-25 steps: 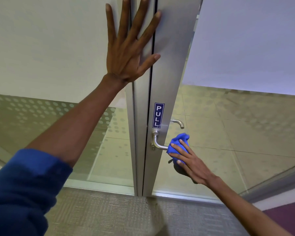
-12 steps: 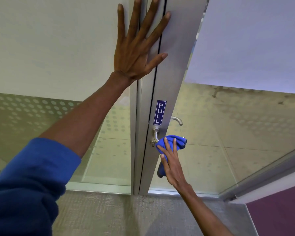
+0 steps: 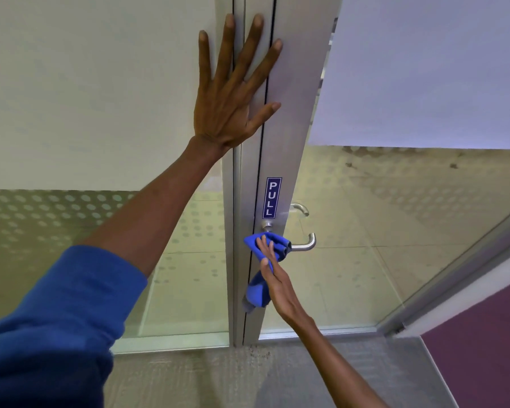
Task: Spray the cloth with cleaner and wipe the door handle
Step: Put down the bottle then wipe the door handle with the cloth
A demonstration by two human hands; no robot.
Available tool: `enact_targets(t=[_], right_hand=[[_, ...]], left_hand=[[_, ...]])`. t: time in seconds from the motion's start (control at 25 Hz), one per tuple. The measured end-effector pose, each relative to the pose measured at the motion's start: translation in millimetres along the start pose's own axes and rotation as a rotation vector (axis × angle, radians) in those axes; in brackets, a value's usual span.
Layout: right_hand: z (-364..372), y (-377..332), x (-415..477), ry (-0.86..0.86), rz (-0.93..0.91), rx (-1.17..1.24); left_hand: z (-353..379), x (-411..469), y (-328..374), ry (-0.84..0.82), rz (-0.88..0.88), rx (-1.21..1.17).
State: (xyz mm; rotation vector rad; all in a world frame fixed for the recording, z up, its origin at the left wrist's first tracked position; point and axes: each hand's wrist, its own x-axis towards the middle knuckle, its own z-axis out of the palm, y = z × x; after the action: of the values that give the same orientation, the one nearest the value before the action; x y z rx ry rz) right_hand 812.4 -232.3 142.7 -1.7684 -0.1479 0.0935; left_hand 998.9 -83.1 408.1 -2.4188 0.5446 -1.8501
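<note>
A silver lever door handle (image 3: 305, 244) sticks out from the metal door frame (image 3: 289, 119) below a blue PULL sign (image 3: 272, 197). My right hand (image 3: 277, 285) presses a blue cloth (image 3: 258, 293) around the inner part of the handle, close to the frame; the cloth's tail hangs down beside my palm. The handle's outer bent end is bare. My left hand (image 3: 233, 92) lies flat with fingers spread on the frame, high above the handle. No spray bottle is in view.
Glass panels with frosted upper parts and a dotted band stand on both sides of the frame. A second handle (image 3: 300, 208) shows through the glass on the far side. Grey carpet (image 3: 189, 378) lies below, and a purple surface (image 3: 483, 348) is at the lower right.
My right hand has slid the cloth leftwards along the handle from its outer end to the part by the frame, baring the outer end. My left hand stays flat on the frame.
</note>
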Motion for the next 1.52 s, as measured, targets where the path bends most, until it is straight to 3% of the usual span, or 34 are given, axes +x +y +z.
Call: enact_targets(t=[0.16, 0.24, 0.32, 0.52, 0.68, 0.76, 0.88, 0.96, 1.08, 1.16, 1.36, 1.52], right_hand=[[-2.4, -6.6, -20.3, 0.14, 0.055, 0.607], [-3.5, -17.6, -35.9, 0.069, 0.156, 1.025], [-7.3, -34.0, -54.2, -0.104, 0.182, 1.238], [-21.4, -66.1, -95.6, -0.106, 0.163, 1.309], [-30.9, -84.1, -113.2, 0.014, 0.139, 1.372], [-32.5, -97.1, -115.9, 0.065, 0.14, 1.343], [-40.5, -108.5, -121.5, 0.065, 0.107, 1.368], [-46.7, -111.8, -128.9, 0.08, 0.093, 1.393], [-54.9, -110.0, -140.1, 0.043, 0.133, 1.416], [-64.2, -109.4, -149.3, 0.02, 0.155, 1.418], [-107.4, -106.2, -178.4, -0.049, 0.224, 1.355], [-150.7, -100.2, -202.6, -0.135, 0.211, 1.123]], left_hand=[[-7.3, -0.4, -2.1, -0.046, 0.027, -0.041], [-12.8, 0.7, -2.5, -0.078, 0.038, -0.063], [-21.1, 1.7, -3.1, -0.128, 0.048, -0.083], [-45.4, -15.2, 5.8, -0.208, 0.024, -0.18], [-79.5, -63.1, 39.1, -0.248, -0.131, -0.542], [-101.5, -98.8, 63.5, -0.375, -0.376, -0.852], [-141.3, -146.4, 103.8, -0.544, -1.051, -1.396], [-160.0, -171.3, 124.9, -0.722, -1.423, -1.616], [-186.4, -191.4, 152.7, -1.015, -1.672, -1.869], [-203.2, -197.0, 169.3, -1.081, -1.715, -1.997], [-242.5, -192.9, 188.7, -1.033, -1.654, -2.166], [-272.6, -191.2, 204.1, -0.984, -1.589, -2.161]])
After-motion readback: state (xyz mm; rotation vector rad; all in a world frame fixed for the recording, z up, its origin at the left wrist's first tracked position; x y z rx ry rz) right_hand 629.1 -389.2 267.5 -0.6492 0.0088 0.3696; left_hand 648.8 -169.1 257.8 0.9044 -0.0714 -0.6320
